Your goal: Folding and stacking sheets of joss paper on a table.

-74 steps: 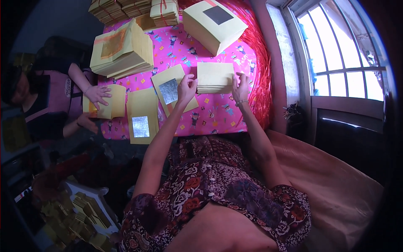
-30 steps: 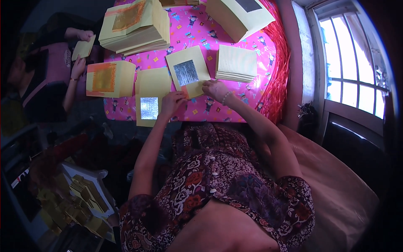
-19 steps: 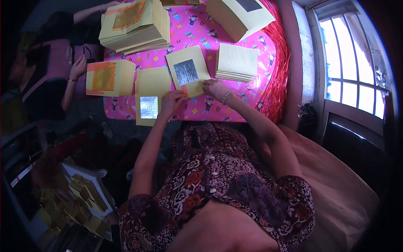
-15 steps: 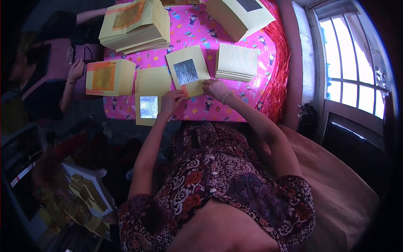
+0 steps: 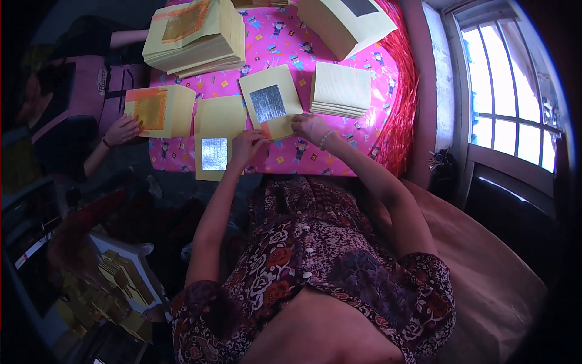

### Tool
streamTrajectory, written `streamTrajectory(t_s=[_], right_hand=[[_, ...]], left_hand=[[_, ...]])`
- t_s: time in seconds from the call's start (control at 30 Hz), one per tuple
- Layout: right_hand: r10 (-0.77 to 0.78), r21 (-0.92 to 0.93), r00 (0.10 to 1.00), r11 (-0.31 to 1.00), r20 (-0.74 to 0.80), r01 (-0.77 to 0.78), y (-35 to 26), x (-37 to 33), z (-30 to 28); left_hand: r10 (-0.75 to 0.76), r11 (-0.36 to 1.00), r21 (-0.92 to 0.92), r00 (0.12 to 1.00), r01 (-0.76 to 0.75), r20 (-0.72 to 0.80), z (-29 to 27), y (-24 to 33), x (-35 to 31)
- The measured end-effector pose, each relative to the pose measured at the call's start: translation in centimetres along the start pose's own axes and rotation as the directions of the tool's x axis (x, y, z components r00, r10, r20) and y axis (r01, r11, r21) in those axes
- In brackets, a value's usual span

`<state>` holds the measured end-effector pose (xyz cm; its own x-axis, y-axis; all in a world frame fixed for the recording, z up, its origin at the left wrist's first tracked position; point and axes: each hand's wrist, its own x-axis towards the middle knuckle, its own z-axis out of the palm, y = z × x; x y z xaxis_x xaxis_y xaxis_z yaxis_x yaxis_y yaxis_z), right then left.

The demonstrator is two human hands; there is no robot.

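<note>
In the head view, both forearms reach up onto the table. The left hand (image 5: 247, 147), fingers bunched, touches the lower left corner of the silver-squared yellow paper (image 5: 273, 100), lying slantwise on the pink cover (image 5: 364, 142). The right hand (image 5: 310, 128) curls at its lower right; whether either pinches it, I cannot tell.
</note>
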<state>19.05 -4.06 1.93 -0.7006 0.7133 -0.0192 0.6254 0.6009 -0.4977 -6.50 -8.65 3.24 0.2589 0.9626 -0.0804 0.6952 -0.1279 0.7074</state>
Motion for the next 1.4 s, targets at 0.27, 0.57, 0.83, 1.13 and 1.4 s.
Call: streamTrajectory(t_s=[0.27,0.57,0.83,1.13,1.4], right_hand=[[0.018,-0.004,0.999,1.000,0.039,-0.018,0.0,0.1,-0.1],[0.028,-0.008,0.998,1.000,0.057,-0.027,0.2,0.3,-0.3],[-0.002,0.013,1.000,1.000,0.006,0.001,0.2,0.1,-0.1],[0.031,-0.130,0.999,0.991,0.026,-0.028,-2.6,1.3,-1.0],[-0.035,-0.156,0.993,0.988,-0.112,0.017,-1.6,3.0,1.0]], left_hand=[[-0.011,1.000,-0.001,1.000,0.011,-0.001,0.1,-0.1,-0.1],[-0.002,1.000,0.014,1.000,0.002,-0.012,0.0,-0.1,0.1],[0.016,1.000,0.020,1.000,-0.016,-0.010,0.0,-0.2,-0.1],[-0.021,1.000,-0.008,1.000,0.021,0.011,-0.3,0.0,-0.2],[0.093,0.992,-0.086,0.995,-0.094,-0.022,-1.6,0.4,1.0]])
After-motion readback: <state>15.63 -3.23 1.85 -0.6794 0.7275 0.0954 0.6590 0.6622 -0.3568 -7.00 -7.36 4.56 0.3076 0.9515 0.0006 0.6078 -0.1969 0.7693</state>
